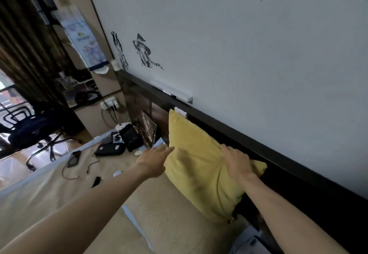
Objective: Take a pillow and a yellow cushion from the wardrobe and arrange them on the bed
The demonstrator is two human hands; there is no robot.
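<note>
The yellow cushion [196,166] stands upright on the bed, leaning against the dark headboard [278,156]. A beige textured pillow [171,220] lies flat in front of it, under my arms. My left hand [155,161] rests flat against the cushion's left edge, fingers stretched out. My right hand [238,161] presses on the cushion's upper right part, fingers spread over the fabric, which creases beneath it.
The beige bed sheet [49,190] carries a phone [73,158], cables, a black case [109,149] and small black devices [130,136] near the headboard's left end. An office chair [29,126] and a desk stand beyond the bed on the left. The white wall [239,44] rises behind the headboard.
</note>
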